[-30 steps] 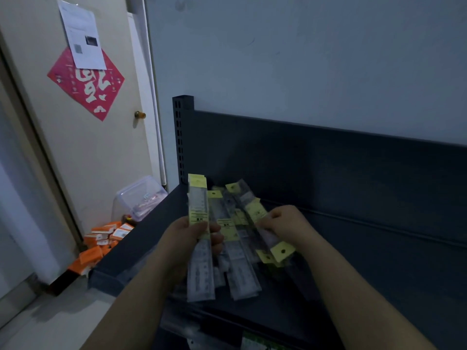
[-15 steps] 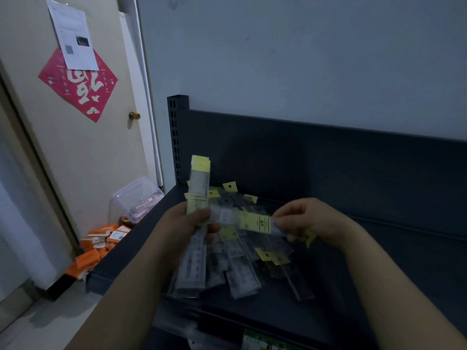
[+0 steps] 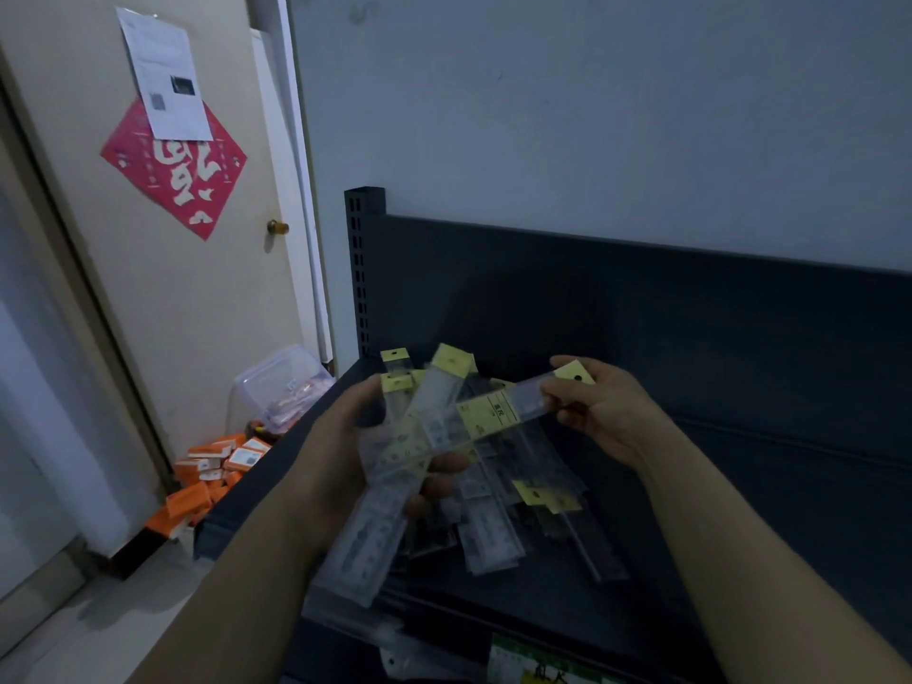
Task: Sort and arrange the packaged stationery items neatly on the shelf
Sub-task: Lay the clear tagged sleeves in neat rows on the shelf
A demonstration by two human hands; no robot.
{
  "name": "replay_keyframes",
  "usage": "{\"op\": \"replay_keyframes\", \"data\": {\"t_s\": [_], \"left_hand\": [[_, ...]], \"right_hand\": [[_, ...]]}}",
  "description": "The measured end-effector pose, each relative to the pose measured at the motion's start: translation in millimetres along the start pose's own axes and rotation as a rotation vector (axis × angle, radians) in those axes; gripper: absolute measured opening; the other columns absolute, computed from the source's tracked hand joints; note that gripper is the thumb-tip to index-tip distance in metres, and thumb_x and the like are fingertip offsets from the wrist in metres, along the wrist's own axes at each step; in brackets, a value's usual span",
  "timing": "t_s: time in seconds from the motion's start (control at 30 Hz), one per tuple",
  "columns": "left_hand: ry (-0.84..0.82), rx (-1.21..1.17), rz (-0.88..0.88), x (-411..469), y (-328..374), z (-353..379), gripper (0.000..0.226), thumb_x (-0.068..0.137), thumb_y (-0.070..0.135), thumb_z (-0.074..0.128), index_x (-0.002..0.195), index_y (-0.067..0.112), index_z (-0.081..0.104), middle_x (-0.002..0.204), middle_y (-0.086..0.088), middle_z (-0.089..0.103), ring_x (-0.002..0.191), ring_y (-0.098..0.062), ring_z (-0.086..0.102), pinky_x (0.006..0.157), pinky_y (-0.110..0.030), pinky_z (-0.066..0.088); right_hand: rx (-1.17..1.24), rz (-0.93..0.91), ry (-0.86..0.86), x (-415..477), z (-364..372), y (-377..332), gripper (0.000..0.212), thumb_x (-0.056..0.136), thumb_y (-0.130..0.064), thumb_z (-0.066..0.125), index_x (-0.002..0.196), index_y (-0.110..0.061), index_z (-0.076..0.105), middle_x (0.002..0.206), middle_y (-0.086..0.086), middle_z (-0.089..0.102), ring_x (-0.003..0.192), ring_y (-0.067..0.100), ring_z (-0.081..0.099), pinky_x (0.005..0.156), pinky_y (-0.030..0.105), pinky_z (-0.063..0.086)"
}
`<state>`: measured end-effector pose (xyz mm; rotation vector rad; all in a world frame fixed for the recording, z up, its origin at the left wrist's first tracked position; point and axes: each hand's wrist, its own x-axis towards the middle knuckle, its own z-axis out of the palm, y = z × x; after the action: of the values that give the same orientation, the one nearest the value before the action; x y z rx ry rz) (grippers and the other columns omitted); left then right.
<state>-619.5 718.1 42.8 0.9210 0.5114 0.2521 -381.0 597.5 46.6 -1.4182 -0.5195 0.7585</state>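
Packaged rulers in clear sleeves with yellow header tags lie in a loose pile on the dark shelf. My left hand grips a small bunch of these rulers, held above the pile and tilted up to the right. My right hand pinches the tagged end of one more ruler, which lies crosswise over the bunch in my left hand. The rulers under my hands are partly hidden.
The shelf's perforated upright and dark back panel stand behind the pile. On the floor to the left are a clear plastic box and scattered orange packs, beside a door.
My right hand lifted one ruler out of the pile and swung it across onto the bunch in my left hand. The left-hand bunch tilted from upright toward the right.
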Motion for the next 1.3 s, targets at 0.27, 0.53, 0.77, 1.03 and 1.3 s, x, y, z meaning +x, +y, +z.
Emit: {"op": "replay_keyframes", "data": {"t_s": [0.27,0.53,0.77,1.03,1.3], "left_hand": [[-0.234,-0.054,-0.074,-18.5,3.6,-2.4,0.08,0.068,0.059,0.068,0.121,-0.002,0.064,0.116,-0.03,0.061,0.089,-0.039,0.065,0.077,-0.039,0.052],[0.151,0.16,0.063,-5.6,-6.7,3.3,0.027,0.096,0.001,0.039,0.105,-0.01,0.062,0.069,-0.017,0.07,0.048,-0.02,0.064,0.044,-0.024,0.053],[0.297,-0.161,0.197,-5.9,-6.0,-10.3,0.034,0.092,-0.001,0.03,0.107,-0.007,0.06,0.107,-0.022,0.069,0.084,-0.025,0.068,0.064,-0.031,0.059],[0.311,0.106,0.27,7.1,-15.4,0.2,0.018,0.091,0.005,0.056,0.105,-0.005,0.063,0.094,-0.021,0.067,0.078,-0.025,0.066,0.064,-0.033,0.057],[0.28,0.447,0.362,16.2,-20.9,10.3,0.022,0.082,0.002,0.069,0.105,0.004,0.069,0.097,-0.014,0.074,0.091,-0.031,0.071,0.082,-0.043,0.057]], "right_hand": [[-0.069,-0.01,-0.151,4.8,13.3,-1.2,0.044,0.083,0.0,0.067,0.125,-0.006,0.054,0.085,0.009,0.061,0.065,0.012,0.059,0.058,0.02,0.051],[-0.463,-0.056,-0.089,-8.0,57.9,5.8,0.049,0.078,-0.023,0.077,0.118,-0.004,0.057,0.093,0.01,0.067,0.077,0.016,0.065,0.065,0.027,0.056],[-1.125,-0.114,-0.134,-27.6,75.7,23.9,0.046,0.065,-0.047,0.081,0.055,-0.016,0.048,0.053,-0.003,0.045,0.048,0.012,0.043,0.044,0.022,0.033],[-0.415,0.079,-0.244,-26.8,66.3,20.0,0.024,0.097,-0.02,0.052,0.084,-0.004,0.063,0.068,0.008,0.06,0.052,0.013,0.052,0.051,0.026,0.043],[-0.31,0.042,-0.364,-38.0,66.2,19.4,0.01,0.091,-0.013,0.06,0.088,-0.006,0.066,0.065,0.004,0.062,0.052,0.008,0.056,0.047,0.019,0.045]]}}
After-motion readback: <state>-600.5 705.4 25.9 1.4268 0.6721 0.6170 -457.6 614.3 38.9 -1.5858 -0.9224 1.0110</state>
